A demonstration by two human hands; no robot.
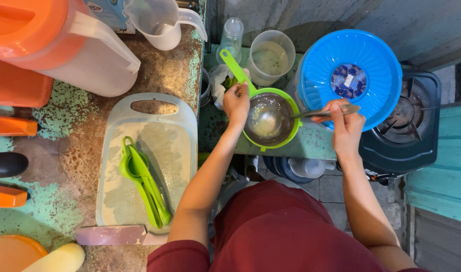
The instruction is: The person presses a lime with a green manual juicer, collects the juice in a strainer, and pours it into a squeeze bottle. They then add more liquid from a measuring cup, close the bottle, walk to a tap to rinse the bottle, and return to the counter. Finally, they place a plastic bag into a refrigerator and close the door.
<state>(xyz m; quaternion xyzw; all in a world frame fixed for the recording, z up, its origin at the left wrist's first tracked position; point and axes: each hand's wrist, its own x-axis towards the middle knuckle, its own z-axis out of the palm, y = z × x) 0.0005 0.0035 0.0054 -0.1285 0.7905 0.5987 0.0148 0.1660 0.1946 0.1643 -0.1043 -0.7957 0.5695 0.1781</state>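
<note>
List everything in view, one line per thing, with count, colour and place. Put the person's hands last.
strainer: 1, green rim, metal mesh, centre of the ledge
spoon: 1, metal, bowl end inside the strainer
blue lid: 1, blue, right of the strainer
stove: 1, dark, far right
clear cup: 1, clear, behind the strainer
measuring jug: 1, clear, top centre
pitcher: 1, white with orange lid, top left
cutting board: 1, pale translucent, on the counter at left
citrus squeezer: 1, green, lying on the cutting board
left hand: 1, gripping the strainer's handle
right hand: 1, holding the spoon's handle
</note>
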